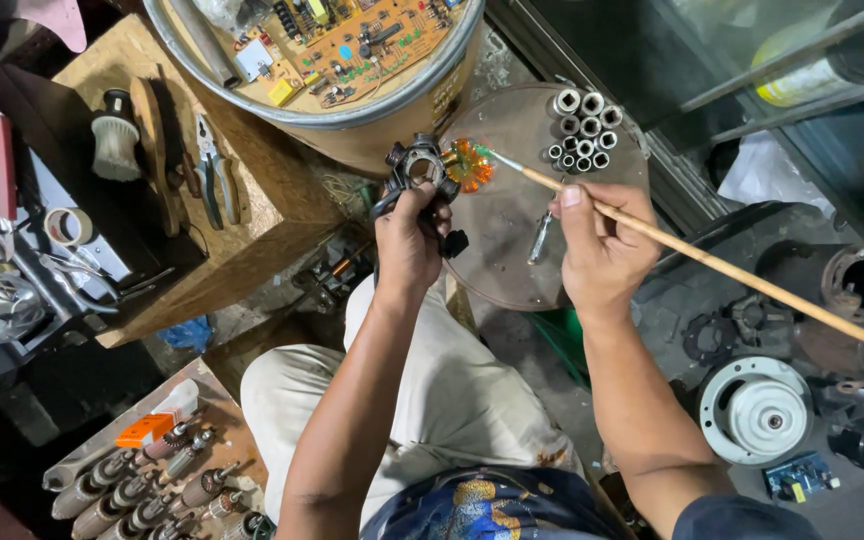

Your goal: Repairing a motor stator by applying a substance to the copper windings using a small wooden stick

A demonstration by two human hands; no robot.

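Above the round metal plate (pixel 512 250), left hand (pixel 409 240) fingers closed around a dark motor part (pixel 420 165); right hand (pixel 597 245) pinches a long brush (pixel 692 255), bristles near the orange dish (pixel 469 163). Likely risk: an unsteady stroke could tip the dish or smear the part.

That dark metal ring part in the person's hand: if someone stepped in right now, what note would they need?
Left hand: grips the dark ring-shaped motor part, raised over the round metal plate.
Right hand: holds a long wooden-handled brush, tip at the orange varnished winding on the part.
Nearby: cluster of short metal tubes on the plate, circuit board in the drum above.
Done: winding looks partly coated orange.
Left: how much stays uncoated cannot be told.
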